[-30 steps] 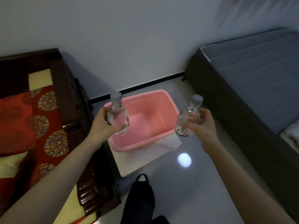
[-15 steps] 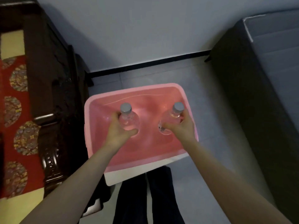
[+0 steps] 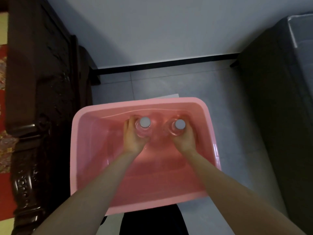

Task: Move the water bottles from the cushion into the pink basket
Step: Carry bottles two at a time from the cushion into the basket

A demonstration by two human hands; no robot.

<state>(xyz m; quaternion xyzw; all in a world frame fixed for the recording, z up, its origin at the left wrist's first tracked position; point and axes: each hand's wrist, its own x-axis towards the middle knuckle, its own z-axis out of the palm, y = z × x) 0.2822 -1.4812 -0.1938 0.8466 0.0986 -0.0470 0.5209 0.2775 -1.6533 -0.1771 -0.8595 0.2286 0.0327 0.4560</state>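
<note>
Deep inside the pink rectangular plastic basket (image 3: 210, 119), two clear plastic water bottles with grey caps (image 3: 145, 122) (image 3: 179, 124) stand upright, the left hand (image 3: 133, 141) and right hand (image 3: 183, 141) each wrapped around one body, a sound mid-body hold for smooth, likely light and crushable walls.

Dim, soft indoor light; edges dark, blurred and wide-angle warped.
</note>
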